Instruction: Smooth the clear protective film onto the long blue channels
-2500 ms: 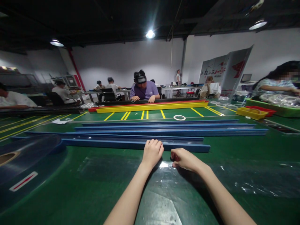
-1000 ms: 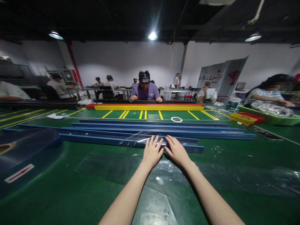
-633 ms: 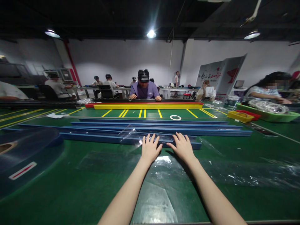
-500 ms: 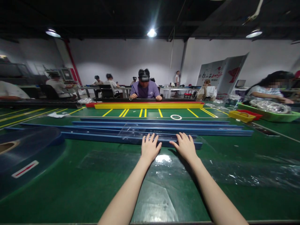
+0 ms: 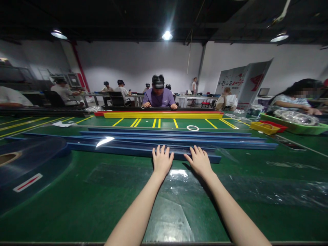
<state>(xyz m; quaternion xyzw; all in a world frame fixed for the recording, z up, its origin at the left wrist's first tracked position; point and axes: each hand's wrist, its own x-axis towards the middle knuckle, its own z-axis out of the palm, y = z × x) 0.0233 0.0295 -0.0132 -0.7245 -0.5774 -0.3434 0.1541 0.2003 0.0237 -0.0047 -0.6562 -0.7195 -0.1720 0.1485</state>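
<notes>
Several long blue rails run left to right across the green table. My left hand (image 5: pixel 162 161) lies with spread fingers on the nearest blue rail (image 5: pixel 123 150), right of its middle. Near that rail's right end, my right hand (image 5: pixel 200 160) rests palm down, fingers apart. A thin clear plastic film covers part of the rails and shines on the left. Below my hands, a wide strip of clear film (image 5: pixel 115 176) lies on the table. A white ring (image 5: pixel 192 128) sits beyond the rails.
A large blue roll (image 5: pixel 33 160) is at the left. Yellow (image 5: pixel 164 116) and red bars lie farther back, before a person in purple (image 5: pixel 159 97). At the right are a yellow tray (image 5: pixel 264 127), a red tray and a green basket (image 5: pixel 304 128) holding coiled rings; another person sits there.
My left hand has shifted slightly left. The clear film over the rails has changed shape, and a bright glare now shows farther left. My right hand has moved slightly left.
</notes>
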